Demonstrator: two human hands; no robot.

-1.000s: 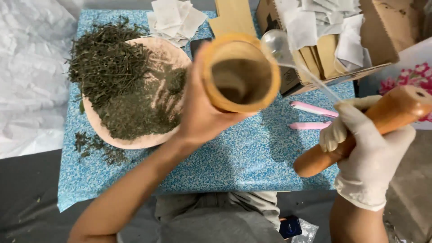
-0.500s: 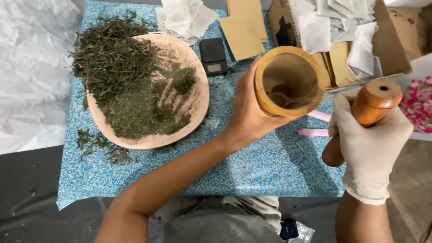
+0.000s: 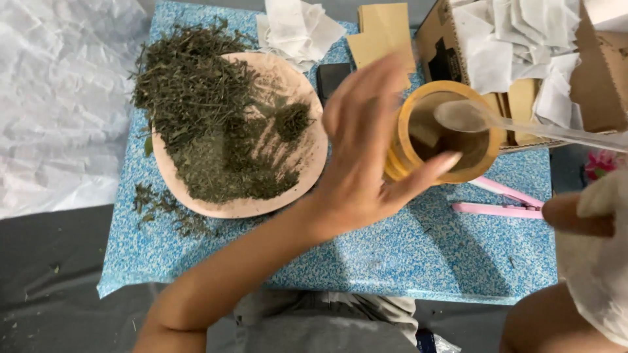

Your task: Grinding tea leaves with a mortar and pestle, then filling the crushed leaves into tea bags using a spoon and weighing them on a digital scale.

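My left hand (image 3: 363, 153) is wrapped around a round wooden cup (image 3: 481, 167), with the thumb on its near rim and the fingers blurred at its far side. The bowl of a clear plastic spoon (image 3: 468, 116) hovers over the cup's mouth; its handle runs off to the right edge. My right hand (image 3: 598, 261), in a white glove, sits at the lower right and grips the end of a wooden pestle (image 3: 570, 214). Whether that hand also holds the spoon's handle is hidden. Dark ground matter lies inside the cup.
A pink plate (image 3: 307, 167) piled with dried green herbs (image 3: 209, 124) sits on the blue speckled table (image 3: 392, 261). Pink tweezers (image 3: 500, 208) lie right of the cup. A cardboard box (image 3: 438, 39) of white paper sachets, brown envelopes (image 3: 383, 29) and a small black device (image 3: 330, 78) stand behind.
The cup has come down and moved right, close to the table. The pestle has dropped toward the right edge, mostly out of view. The spoon's bowl now hangs over the cup.
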